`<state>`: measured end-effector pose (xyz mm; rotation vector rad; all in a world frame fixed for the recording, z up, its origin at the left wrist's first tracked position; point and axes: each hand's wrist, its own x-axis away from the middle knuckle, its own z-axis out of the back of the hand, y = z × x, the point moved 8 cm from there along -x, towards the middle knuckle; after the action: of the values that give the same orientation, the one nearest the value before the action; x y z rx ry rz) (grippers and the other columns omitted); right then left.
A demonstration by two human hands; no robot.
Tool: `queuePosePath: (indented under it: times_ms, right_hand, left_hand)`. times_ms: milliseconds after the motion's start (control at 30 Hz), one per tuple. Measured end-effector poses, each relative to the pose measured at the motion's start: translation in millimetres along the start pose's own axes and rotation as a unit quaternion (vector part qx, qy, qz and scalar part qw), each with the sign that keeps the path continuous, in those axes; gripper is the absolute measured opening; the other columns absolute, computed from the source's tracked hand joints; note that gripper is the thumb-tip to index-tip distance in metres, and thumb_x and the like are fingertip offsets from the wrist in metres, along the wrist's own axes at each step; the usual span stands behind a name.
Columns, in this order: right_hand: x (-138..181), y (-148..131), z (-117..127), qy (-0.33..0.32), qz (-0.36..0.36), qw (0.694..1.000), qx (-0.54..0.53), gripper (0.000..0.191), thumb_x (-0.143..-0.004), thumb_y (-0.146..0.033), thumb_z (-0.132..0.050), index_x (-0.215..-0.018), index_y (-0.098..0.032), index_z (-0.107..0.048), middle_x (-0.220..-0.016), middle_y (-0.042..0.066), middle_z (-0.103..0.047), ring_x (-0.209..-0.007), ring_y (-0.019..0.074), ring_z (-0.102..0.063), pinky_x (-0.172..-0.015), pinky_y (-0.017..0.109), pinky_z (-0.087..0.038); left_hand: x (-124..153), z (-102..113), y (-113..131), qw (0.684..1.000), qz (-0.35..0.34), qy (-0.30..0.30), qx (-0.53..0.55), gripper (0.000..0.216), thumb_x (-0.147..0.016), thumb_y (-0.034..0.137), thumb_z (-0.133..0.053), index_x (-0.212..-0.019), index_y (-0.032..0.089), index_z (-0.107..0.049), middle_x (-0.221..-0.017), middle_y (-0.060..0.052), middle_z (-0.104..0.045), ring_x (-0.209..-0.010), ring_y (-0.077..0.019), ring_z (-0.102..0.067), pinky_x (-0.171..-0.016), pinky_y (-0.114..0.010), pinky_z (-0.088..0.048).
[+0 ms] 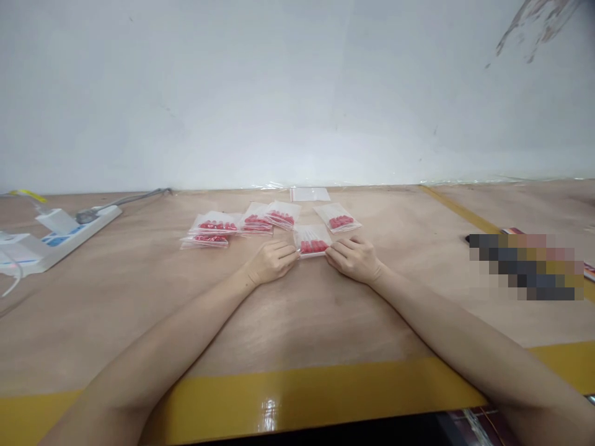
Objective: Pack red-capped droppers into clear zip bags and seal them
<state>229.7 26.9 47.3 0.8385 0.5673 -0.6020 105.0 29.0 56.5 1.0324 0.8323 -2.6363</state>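
A small clear bag with red pieces inside lies flat on the wooden table, held at both ends. My left hand pinches its left edge with curled fingers. My right hand pinches its right edge the same way. Just behind it lie several more clear bags of red pieces: a stack to the left, two in the middle and one to the right. An empty clear bag rests near the wall.
A white power strip with a plugged adapter and a grey cable sits at the far left. Yellow tape runs along the table's front edge and diagonally at the right. A blurred patch covers things at the right. A white wall stands behind.
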Motion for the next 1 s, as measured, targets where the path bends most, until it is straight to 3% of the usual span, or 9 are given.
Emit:
queuePosePath:
  times_ms: [333,467,533,567,633,700,767,833,1000]
  right_hand:
    - [12.6,15.2,-9.2,-0.024,-0.023,0.999,0.014,0.028,-0.089,-0.016,-0.042,-0.065,-0.015,-0.055,-0.062,0.001,-0.055,-0.06,0.0106,-0.043,-0.057,0.028,-0.019]
    - [11.4,18.3,-10.6,-0.028,-0.033,0.999,0.027,0.031,-0.09,-0.018,-0.04,-0.063,-0.015,-0.054,-0.061,0.002,-0.055,-0.06,0.011,-0.044,-0.057,0.029,-0.02]
    - [12.3,19.8,-8.5,-0.021,-0.039,0.999,0.023,0.031,-0.091,-0.02,-0.04,-0.064,-0.015,-0.054,-0.062,0.002,-0.055,-0.06,0.011,-0.044,-0.057,0.028,-0.021]
    - [13.0,20.2,-7.7,-0.02,-0.041,0.999,0.014,0.031,-0.091,-0.021,-0.04,-0.065,-0.015,-0.055,-0.062,0.002,-0.055,-0.06,0.0109,-0.045,-0.058,0.028,-0.022]
    - [14.4,19.7,-6.8,-0.024,-0.041,0.999,-0.016,0.03,-0.092,-0.023,-0.04,-0.067,-0.015,-0.056,-0.063,0.002,-0.056,-0.06,0.0107,-0.046,-0.058,0.027,-0.024]
    - [15.4,16.4,-6.4,-0.035,-0.025,0.997,-0.06,0.03,-0.092,-0.025,-0.039,-0.07,-0.016,-0.057,-0.064,0.002,-0.057,-0.061,0.0105,-0.047,-0.058,0.026,-0.026]
    - [16.4,12.9,-6.3,-0.056,-0.009,0.991,-0.12,0.03,-0.091,-0.033,-0.042,-0.072,-0.016,-0.058,-0.068,0.003,-0.059,-0.063,0.011,-0.05,-0.058,0.025,-0.028]
    - [17.7,13.9,-6.3,-0.077,-0.021,0.982,-0.174,0.034,-0.085,-0.048,-0.048,-0.079,-0.016,-0.059,-0.075,0.004,-0.061,-0.068,0.0129,-0.053,-0.059,0.025,-0.031]
    - [15.7,24.4,-14.6,-0.085,-0.123,0.965,-0.214,0.027,-0.085,-0.041,-0.048,-0.083,-0.017,-0.061,-0.078,0.005,-0.063,-0.071,0.0146,-0.056,-0.059,0.025,-0.036]
  left_hand:
    - [5.7,-3.4,-6.0,0.999,0.035,-0.031,0.011,0.016,-0.085,0.015,-0.047,-0.076,0.016,-0.059,-0.068,-0.004,-0.063,-0.06,-0.0132,-0.056,-0.055,-0.025,-0.044]
    - [15.1,-9.7,-25.1,0.967,0.2,-0.068,0.143,0.015,-0.086,0.027,-0.049,-0.087,0.018,-0.061,-0.079,-0.006,-0.063,-0.073,-0.0156,-0.06,-0.068,-0.028,-0.048]
    - [25.6,-18.4,-44.2,0.883,0.384,-0.074,0.261,0.026,-0.086,0.037,-0.049,-0.104,0.02,-0.056,-0.078,-0.004,-0.062,-0.071,-0.0159,-0.06,-0.069,-0.029,-0.05]
    - [32.9,-26.2,-50.5,0.809,0.481,-0.07,0.33,0.033,-0.086,0.041,-0.048,-0.112,0.02,-0.051,-0.075,-0.003,-0.061,-0.067,-0.0154,-0.06,-0.066,-0.03,-0.051]
    - [42.4,-48.5,-45.6,0.613,0.626,-0.066,0.477,0.038,-0.088,0.043,-0.044,-0.118,0.021,-0.044,-0.071,-0.002,-0.059,-0.059,-0.0142,-0.06,-0.063,-0.031,-0.052]
    - [34.6,-69.6,-25.4,0.443,0.673,-0.069,0.589,0.028,-0.084,0.031,-0.053,-0.108,0.018,-0.05,-0.074,-0.003,-0.061,-0.062,-0.0136,-0.062,-0.067,-0.032,-0.053]
    - [23.1,-80.9,-12.8,0.38,0.682,-0.067,0.621,0.02,-0.074,0.013,-0.064,-0.092,0.014,-0.057,-0.077,-0.005,-0.063,-0.066,-0.0127,-0.062,-0.072,-0.029,-0.052]
    - [18.5,-80.4,-15.1,0.412,0.69,-0.054,0.592,0.022,-0.064,0.002,-0.066,-0.083,0.011,-0.06,-0.072,-0.004,-0.064,-0.064,-0.0117,-0.061,-0.071,-0.026,-0.051]
    - [35.7,-23.1,-77.0,0.593,0.675,-0.04,0.436,0.02,-0.068,0.01,-0.06,-0.087,0.015,-0.065,-0.073,-0.001,-0.064,-0.062,-0.0111,-0.059,-0.063,-0.022,-0.048]
